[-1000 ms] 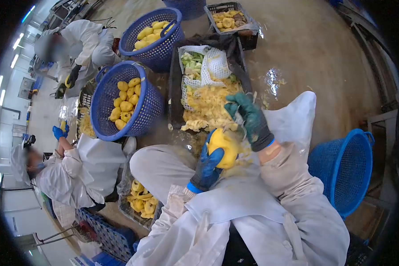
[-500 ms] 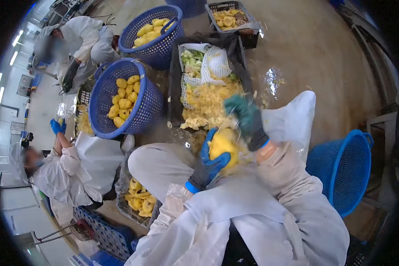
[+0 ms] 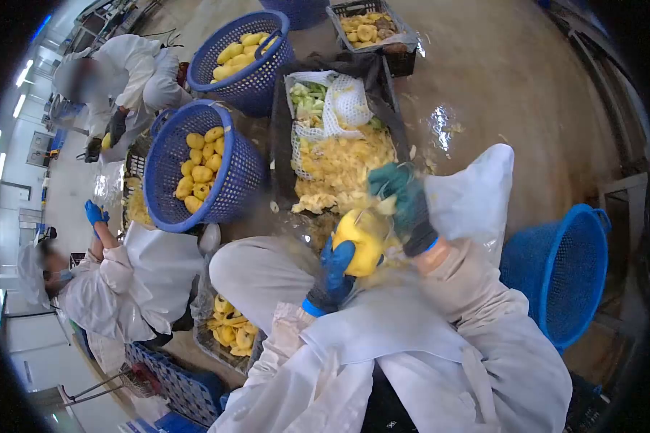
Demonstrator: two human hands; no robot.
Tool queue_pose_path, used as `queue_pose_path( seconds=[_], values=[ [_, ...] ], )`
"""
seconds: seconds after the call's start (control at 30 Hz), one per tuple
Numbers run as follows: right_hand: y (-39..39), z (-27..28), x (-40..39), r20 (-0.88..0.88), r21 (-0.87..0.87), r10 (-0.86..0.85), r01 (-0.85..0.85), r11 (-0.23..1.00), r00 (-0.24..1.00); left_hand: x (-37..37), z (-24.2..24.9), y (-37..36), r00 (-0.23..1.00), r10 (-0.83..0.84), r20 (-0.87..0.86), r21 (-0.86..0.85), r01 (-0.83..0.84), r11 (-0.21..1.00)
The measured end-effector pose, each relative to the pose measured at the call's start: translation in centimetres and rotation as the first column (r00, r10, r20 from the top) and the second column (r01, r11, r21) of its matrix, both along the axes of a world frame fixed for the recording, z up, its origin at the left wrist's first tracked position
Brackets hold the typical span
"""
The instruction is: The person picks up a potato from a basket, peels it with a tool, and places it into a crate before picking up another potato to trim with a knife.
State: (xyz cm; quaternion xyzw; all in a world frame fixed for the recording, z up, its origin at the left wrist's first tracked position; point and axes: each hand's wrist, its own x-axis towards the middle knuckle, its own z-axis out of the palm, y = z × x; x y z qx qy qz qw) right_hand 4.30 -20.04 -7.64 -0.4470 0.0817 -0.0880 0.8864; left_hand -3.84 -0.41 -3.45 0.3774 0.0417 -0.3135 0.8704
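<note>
My left hand [image 3: 332, 273], in a blue and dark glove, is wrapped around a large yellow peeled potato [image 3: 359, 242] above my lap. Close beside the potato's upper right side, my right hand [image 3: 406, 202] wears a green and dark glove and is blurred by motion. Its fingers are curled; I cannot tell what tool they hold. Pale shavings [image 3: 387, 205] show between the right hand and the potato. Just beyond both hands lies a black-lined crate [image 3: 284, 189] with a heap of yellow peelings [image 3: 343, 166], some green scraps and white foam netting [image 3: 345, 108].
Blue baskets of potatoes [image 3: 249, 177] [image 3: 285, 61] stand left of the crate. A blue basket [image 3: 556, 278] stands at my right. A lined crate of yellow pieces [image 3: 202, 328] sits by my left knee. Two people in white [image 3: 112, 289] [image 3: 133, 61] work at the left.
The potato has turned and shifted slightly left in my left hand, with more of its smooth side showing. My right hand stays beside it, still blurred. The upper-left person's hands now hold a yellow piece.
</note>
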Motion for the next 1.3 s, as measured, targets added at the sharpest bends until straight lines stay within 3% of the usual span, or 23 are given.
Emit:
queue_pose_path(
  seconds=[0.07, 0.13, 0.2, 0.3, 0.33, 0.4, 0.47, 0.53, 0.57, 0.6, 0.63, 0.67, 0.7, 0.73, 0.93, 1.03, 1.17, 1.3],
  values=[
    [0.4, -2.7, 0.2, 0.154, -0.278, 0.011, 0.033, 0.960, 0.988, 0.5, 0.9, -0.2, 0.997, -0.034, 0.071, 0.004, 0.034, 0.999],
    [0.1, -3.5, 0.4, 0.174, -0.363, -0.014, 0.077, 0.929, 0.985, 0.0, 1.0, -0.5, 0.998, 0.042, 0.053, 0.016, -0.043, 0.999],
    [-1.1, -0.1, 0.4, 0.050, -0.283, -0.129, 0.138, 0.949, 0.990, 0.3, 0.8, -0.3, 0.996, 0.052, 0.076, 0.052, -0.056, 0.997],
    [2.6, 2.5, -1.3, -0.207, 0.130, 0.203, -0.179, 0.975, 0.957, 0.7, 0.2, -0.4, 0.993, 0.011, 0.113, 0.094, -0.022, 0.995],
    [1.0, -3.2, 0.3, 0.088, 0.245, 0.141, -0.158, 0.956, 0.986, 0.4, 0.6, -0.5, 0.995, 0.022, 0.096, 0.096, -0.031, 0.995],
    [-2.1, -3.9, 1.9, 0.177, 0.351, 0.170, -0.223, 0.909, 0.970, 0.3, 0.8, -0.2, 0.994, 0.028, 0.101, 0.113, -0.039, 0.993],
    [-2.0, -5.1, 1.5, 0.190, 0.238, 0.160, -0.203, 0.950, 0.969, 0.2, 0.6, 0.2, 0.992, -0.022, 0.127, 0.141, 0.004, 0.990],
    [-0.2, -6.7, 1.7, 0.174, -0.126, 0.121, -0.100, 0.987, 0.977, 0.1, 0.7, -0.2, 0.993, -0.033, 0.110, 0.078, 0.025, 0.997],
    [-1.4, -5.1, 2.1, 0.036, -0.244, 0.049, -0.039, 0.969, 0.998, 0.3, 0.9, -0.2, 0.993, -0.041, 0.107, 0.052, 0.036, 0.998],
    [-2.6, -3.4, 2.4, -0.103, -0.355, -0.025, -0.013, 0.935, 0.994, 0.2, 1.3, -0.4, 0.995, 0.000, 0.097, 0.065, -0.007, 0.998],
    [-3.4, -1.8, 2.3, 0.126, -0.639, -0.103, 0.160, 0.752, 0.987, 0.3, 1.1, 0.1, 0.996, -0.012, 0.088, 0.076, 0.006, 0.997],
    [-3.6, -0.1, 2.5, 0.040, -0.225, -0.095, 0.101, 0.969, 0.995, 0.5, 0.5, 0.5, 0.997, -0.022, 0.071, 0.085, 0.016, 0.996],
    [-3.6, 0.7, 2.3, -0.049, 0.237, -0.045, 0.055, 0.970, 0.998, 0.2, 0.1, 0.7, 0.999, -0.030, 0.045, 0.088, 0.026, 0.996],
    [-3.0, 1.0, 2.0, -0.065, 0.247, -0.001, 0.017, 0.969, 0.998, 0.3, 0.6, 0.2, 0.996, -0.003, -0.094, -0.041, -0.001, 0.999],
    [2.2, 1.8, -1.2, -0.237, 0.353, 0.267, -0.173, 0.919, 0.934, 1.2, 0.2, -0.6, 0.966, 0.076, -0.247, -0.241, -0.137, 0.961],
    [3.4, 1.8, -2.5, -0.194, 0.251, 0.294, -0.242, 0.937, 0.936, 0.7, 0.3, -0.3, 0.958, -0.069, -0.280, -0.381, -0.045, 0.924],
    [2.5, 0.9, -2.6, -0.091, 0.107, 0.346, -0.336, 0.936, 0.934, 0.3, 2.2, -1.1, 0.915, -0.103, -0.391, -0.464, -0.099, 0.880],
    [1.7, 0.8, -2.4, -0.061, 0.035, 0.326, -0.324, 0.945, 0.944, 0.5, 0.6, -1.0, 0.907, -0.116, -0.404, -0.420, -0.072, 0.905]
  ],
)
